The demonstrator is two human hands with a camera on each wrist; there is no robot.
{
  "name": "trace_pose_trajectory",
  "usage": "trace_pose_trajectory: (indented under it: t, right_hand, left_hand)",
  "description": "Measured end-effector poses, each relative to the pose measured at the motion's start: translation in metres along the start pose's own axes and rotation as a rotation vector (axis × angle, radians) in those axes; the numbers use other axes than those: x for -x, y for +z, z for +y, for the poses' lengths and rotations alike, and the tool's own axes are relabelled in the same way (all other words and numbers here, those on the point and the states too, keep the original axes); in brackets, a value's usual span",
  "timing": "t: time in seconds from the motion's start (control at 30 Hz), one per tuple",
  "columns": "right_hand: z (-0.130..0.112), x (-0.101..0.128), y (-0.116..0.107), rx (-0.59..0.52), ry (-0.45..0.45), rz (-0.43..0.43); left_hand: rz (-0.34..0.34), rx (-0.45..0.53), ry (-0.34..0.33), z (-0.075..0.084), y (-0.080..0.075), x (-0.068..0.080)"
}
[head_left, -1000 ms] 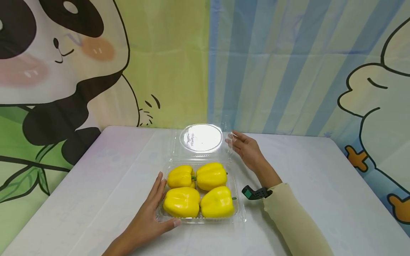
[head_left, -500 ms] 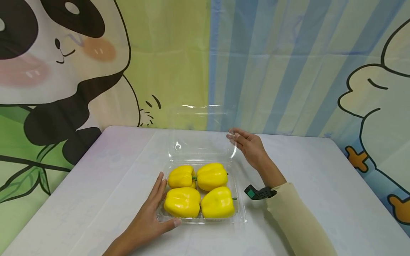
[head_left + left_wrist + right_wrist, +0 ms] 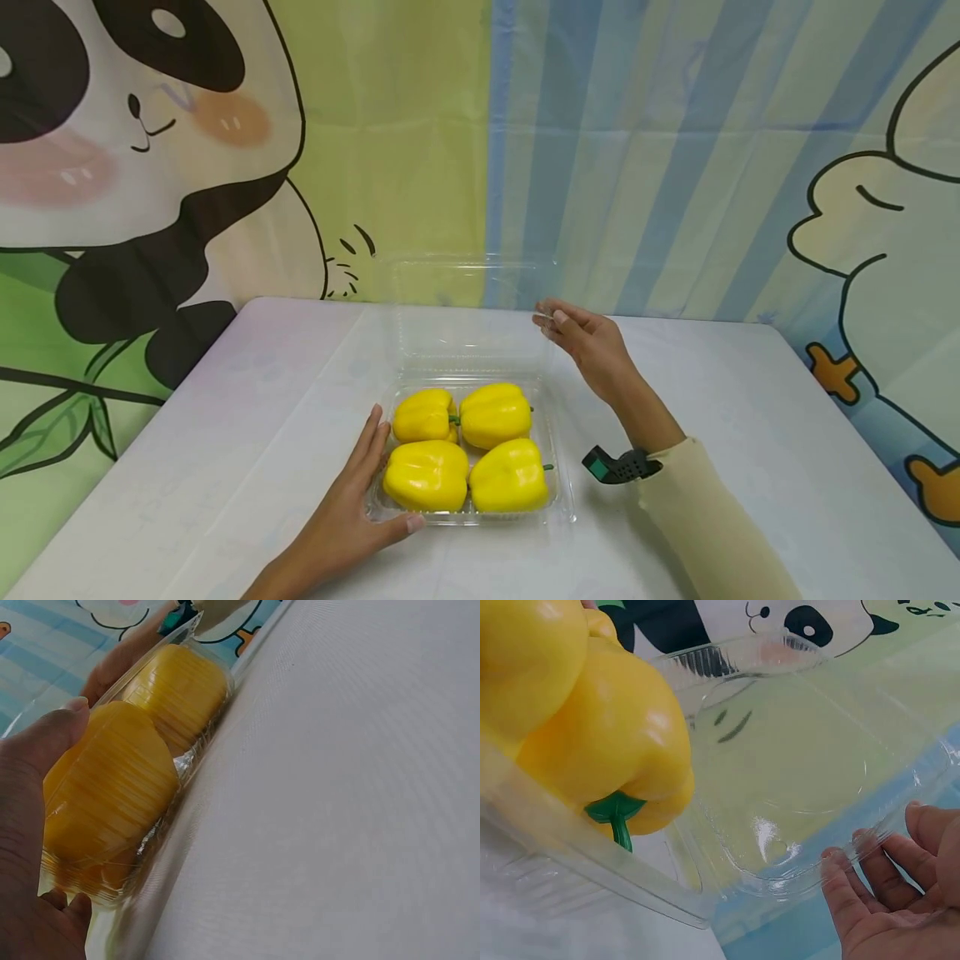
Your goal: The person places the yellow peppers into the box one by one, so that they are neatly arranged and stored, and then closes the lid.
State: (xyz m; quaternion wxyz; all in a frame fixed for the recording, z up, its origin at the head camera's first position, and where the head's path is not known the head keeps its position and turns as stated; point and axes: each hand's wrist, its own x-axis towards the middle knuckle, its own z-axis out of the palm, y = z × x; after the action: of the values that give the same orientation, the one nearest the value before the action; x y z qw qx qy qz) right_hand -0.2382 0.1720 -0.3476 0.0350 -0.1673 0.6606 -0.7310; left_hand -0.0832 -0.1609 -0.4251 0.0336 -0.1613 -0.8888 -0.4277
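Observation:
Several yellow bell peppers [image 3: 426, 475] with green stems lie in a clear plastic clamshell container [image 3: 495, 518] on the table. Its transparent lid [image 3: 810, 772] stands raised at the far side, hinged to the tray. My left hand [image 3: 341, 504] rests along the container's left side, fingers straight and thumb at the front left corner. In the left wrist view, the thumb [image 3: 56, 735] lies at the rim beside a pepper. My right hand [image 3: 588, 342] pinches the lid's right edge between thumb and fingers. In the right wrist view, the fingertips [image 3: 836, 859] are right at that edge.
A white cloth covers the table [image 3: 712, 400]. Behind it hangs a printed curtain [image 3: 637, 167] with a panda, stripes and a white cartoon figure. A black wristband [image 3: 618, 465] is on the right wrist, below a cream sleeve [image 3: 705, 517].
The lid has been raised from a lower backward tilt, and the bright reflection on it is gone. My right forearm shifted slightly right; its thumb came onto the edge. My left hand stayed put.

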Motion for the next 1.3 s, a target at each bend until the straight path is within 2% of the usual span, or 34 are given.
trace_pose_trajectory:
  t: [0.27, 0.5, 0.7, 0.83, 1.07, 1.3]
  right_hand:
    - [-0.003, 0.014, -0.006, 0.171, -0.077, -0.082]
    - [-0.007, 0.026, -0.006, 0.218, -0.104, -0.101]
    - [-0.011, 0.037, -0.009, 0.356, -0.110, -0.118]
    - [-0.011, 0.046, -0.014, 0.347, -0.134, -0.156]
    - [-0.007, 0.056, -0.022, 0.319, -0.197, -0.306]
    - [-0.007, 0.064, -0.018, 0.389, -0.226, -0.312]
  left_hand:
    - [-0.002, 0.015, -0.005, 0.001, -0.001, 0.000]
    - [0.008, 0.013, 0.009, 0.000, 0.000, 0.000]
    - [0.008, 0.017, 0.005, 0.000, 0.000, 0.000]
    - [0.006, 0.026, 0.011, -0.001, 0.000, 0.000]
    - [0.004, 0.026, 0.002, 0.000, 0.001, -0.001]
    - [0.006, 0.022, -0.003, 0.000, 0.001, 0.000]
